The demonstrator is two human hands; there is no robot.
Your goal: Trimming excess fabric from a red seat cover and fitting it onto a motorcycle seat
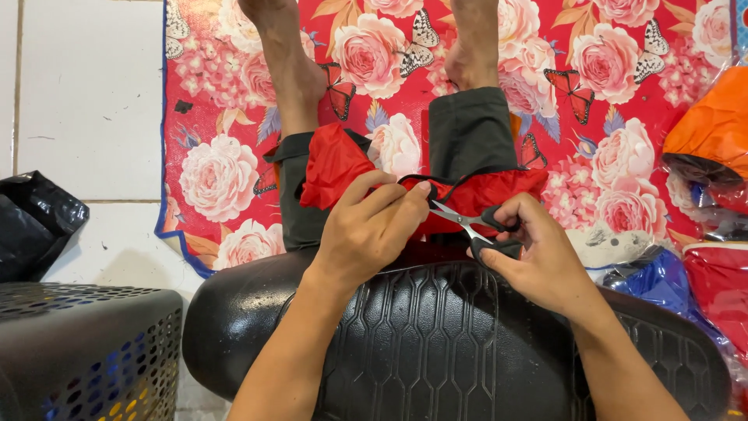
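My left hand (372,226) pinches the edge of a red cloth with black trim (336,160) that lies across my legs. My right hand (538,253) grips black-handled scissors (475,224), thumb and fingers through the loops. The blades point left and meet the cloth's black edge right beside my left fingertips. A black padded seat with a hexagon pattern (460,343) lies over my lap beneath both forearms. My dark trouser legs (467,129) and bare feet stretch out ahead on the mat.
A red floral mat with butterflies (623,70) covers the white tiled floor (86,93). A dark perforated basket (86,351) stands at lower left, a black plastic bag (35,222) beside it. Orange, blue and red wrapped items (713,125) are piled at the right.
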